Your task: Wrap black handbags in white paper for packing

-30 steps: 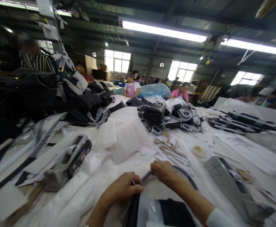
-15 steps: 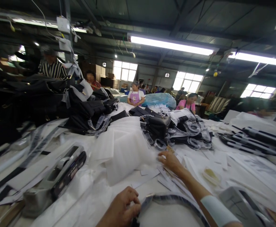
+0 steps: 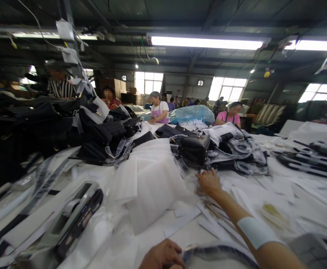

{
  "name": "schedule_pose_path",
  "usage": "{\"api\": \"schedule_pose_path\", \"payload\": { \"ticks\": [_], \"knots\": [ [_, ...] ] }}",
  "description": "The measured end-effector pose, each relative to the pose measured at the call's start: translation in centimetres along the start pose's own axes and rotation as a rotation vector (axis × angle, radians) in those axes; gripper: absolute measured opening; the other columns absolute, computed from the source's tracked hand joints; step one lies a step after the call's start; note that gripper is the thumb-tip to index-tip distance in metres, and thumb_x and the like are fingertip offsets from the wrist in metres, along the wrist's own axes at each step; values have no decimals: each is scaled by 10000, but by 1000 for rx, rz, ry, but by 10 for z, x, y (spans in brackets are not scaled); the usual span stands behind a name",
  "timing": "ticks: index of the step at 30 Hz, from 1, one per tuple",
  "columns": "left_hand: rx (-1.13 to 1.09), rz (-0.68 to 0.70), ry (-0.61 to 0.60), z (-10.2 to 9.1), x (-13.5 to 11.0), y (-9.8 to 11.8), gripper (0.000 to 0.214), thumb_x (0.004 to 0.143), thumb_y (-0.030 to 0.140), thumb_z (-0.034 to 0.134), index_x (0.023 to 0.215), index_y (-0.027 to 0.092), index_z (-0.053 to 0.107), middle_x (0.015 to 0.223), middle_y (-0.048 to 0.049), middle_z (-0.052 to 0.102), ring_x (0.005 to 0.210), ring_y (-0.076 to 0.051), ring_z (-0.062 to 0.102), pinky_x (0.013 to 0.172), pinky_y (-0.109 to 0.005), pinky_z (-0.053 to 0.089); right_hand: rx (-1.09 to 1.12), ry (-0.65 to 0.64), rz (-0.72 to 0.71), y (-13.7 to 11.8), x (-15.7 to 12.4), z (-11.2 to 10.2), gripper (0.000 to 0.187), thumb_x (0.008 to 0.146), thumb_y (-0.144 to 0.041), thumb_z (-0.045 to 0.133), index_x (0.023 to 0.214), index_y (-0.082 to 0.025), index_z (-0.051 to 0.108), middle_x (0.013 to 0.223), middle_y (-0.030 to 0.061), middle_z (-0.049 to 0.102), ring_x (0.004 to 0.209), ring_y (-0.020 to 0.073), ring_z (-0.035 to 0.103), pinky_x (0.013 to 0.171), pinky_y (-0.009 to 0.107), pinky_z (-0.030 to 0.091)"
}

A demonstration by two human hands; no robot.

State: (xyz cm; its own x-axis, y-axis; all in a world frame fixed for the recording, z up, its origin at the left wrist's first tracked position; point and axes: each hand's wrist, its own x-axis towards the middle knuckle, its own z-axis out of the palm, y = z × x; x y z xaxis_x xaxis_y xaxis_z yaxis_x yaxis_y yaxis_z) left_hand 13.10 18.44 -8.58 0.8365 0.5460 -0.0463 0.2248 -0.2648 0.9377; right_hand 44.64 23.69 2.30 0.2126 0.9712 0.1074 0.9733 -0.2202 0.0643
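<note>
At the bottom edge, my left hand [image 3: 163, 254] is curled shut on the near end of a curved black strap [image 3: 222, 249] with a clear plastic wrap. The strap arches to the right, partly under my right forearm. My right hand [image 3: 209, 182] reaches forward over the table with its fingers apart, just short of a pile of black handbags [image 3: 195, 147]. Plastic-wrapped handles [image 3: 240, 147] lie among these bags. Left of my right hand is a fanned stack of white foam sheets [image 3: 154, 179]. Motion smears the right fingertips somewhat.
A grey tape dispenser [image 3: 76, 209] stands at the left, and another grey device [image 3: 314, 248] at the lower right. Black bags [image 3: 40, 123] are heaped at far left. Paper strips [image 3: 212, 224] and a small plastic tub [image 3: 274, 215] lie to the right. Several co-workers sit beyond the table.
My right hand has moved slightly forward and right, toward the bag pile. My left hand has shifted right and lower in view along with the strap. The camera has turned a little.
</note>
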Motion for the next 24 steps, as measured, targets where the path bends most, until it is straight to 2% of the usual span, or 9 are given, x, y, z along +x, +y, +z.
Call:
{"api": "schedule_pose_path", "payload": {
  "ticks": [3, 6, 9, 12, 15, 18, 19, 21, 24],
  "knots": [
    [-33, 75, 97, 3, -8, 24, 220, 812, 358, 595, 910, 247, 758, 1113, -40, 688, 1025, -208, 625, 943, -273, 450, 9, -65, -9, 2, -41, -33, 360, 898, -161, 496, 1151, -253, 735, 1099, 135, 709, 1026, 273, 650, 969, 416, 397],
    [-56, 82, 121, 3, -13, 38, 182, 809, 293, 592, 888, 222, 740, 1033, -27, 701, 1002, -192, 617, 933, -261, 442, 37, -161, -3, -13, -104, -49, 305, 877, -238, 552, 1099, -278, 757, 1044, 119, 729, 964, 292, 678, 817, 370, 452],
    [-41, 75, 120, 4, -15, 40, 181, 796, 266, 598, 904, 205, 730, 1008, -27, 706, 988, -190, 618, 919, -264, 442, 92, -293, 7, -42, -170, -42, 274, 848, -314, 611, 1067, -260, 767, 1005, 127, 753, 990, 337, 683, 814, 392, 472],
    [-21, 61, 126, 6, -17, 37, 211, 783, 265, 601, 937, 192, 727, 1005, -34, 713, 985, -196, 624, 903, -274, 452, 227, -403, -40, -62, -211, -24, 304, 837, -317, 615, 1085, -225, 764, 1000, 142, 764, 979, 329, 696, 837, 379, 490],
    [-15, 6, 144, 5, -17, 39, 239, 803, 286, 575, 964, 174, 711, 961, -39, 717, 920, -193, 636, 851, -283, 479, 436, -374, -72, -57, -220, -20, 358, 897, -275, 505, 1167, -217, 733, 1097, 117, 754, 1016, 276, 691, 892, 341, 486],
    [103, -7, 216, 4, -9, 51, 277, 842, 312, 560, 1047, 178, 689, 1016, -55, 713, 951, -200, 642, 863, -299, 493, 552, -378, 5, -37, -215, -27, 424, 905, -202, 429, 1235, -237, 694, 1017, 67, 762, 859, 216, 703, 811, 305, 507],
    [184, 15, 225, 5, -5, 57, 297, 850, 304, 563, 1099, 191, 677, 1085, -59, 705, 1013, -205, 635, 906, -306, 486, 533, -365, -8, -31, -213, -28, 443, 880, -173, 447, 1249, -244, 683, 1004, 62, 753, 845, 208, 694, 809, 303, 504],
    [343, 64, 197, 9, 8, 67, 361, 842, 259, 583, 1195, 220, 647, 1227, -57, 669, 1144, -213, 597, 1008, -320, 446, 420, -305, -129, -27, -208, -25, 491, 802, -123, 527, 1248, -258, 682, 1094, 75, 711, 954, 225, 663, 887, 325, 476],
    [476, 68, 117, 22, 28, 74, 476, 805, 186, 601, 1279, 223, 610, 1304, -65, 641, 1206, -236, 574, 1072, -356, 410, 215, -263, -340, -32, -202, -9, 438, 742, -91, 595, 1114, -270, 740, 1224, 94, 642, 1098, 283, 589, 952, 388, 426]
  ]
}}
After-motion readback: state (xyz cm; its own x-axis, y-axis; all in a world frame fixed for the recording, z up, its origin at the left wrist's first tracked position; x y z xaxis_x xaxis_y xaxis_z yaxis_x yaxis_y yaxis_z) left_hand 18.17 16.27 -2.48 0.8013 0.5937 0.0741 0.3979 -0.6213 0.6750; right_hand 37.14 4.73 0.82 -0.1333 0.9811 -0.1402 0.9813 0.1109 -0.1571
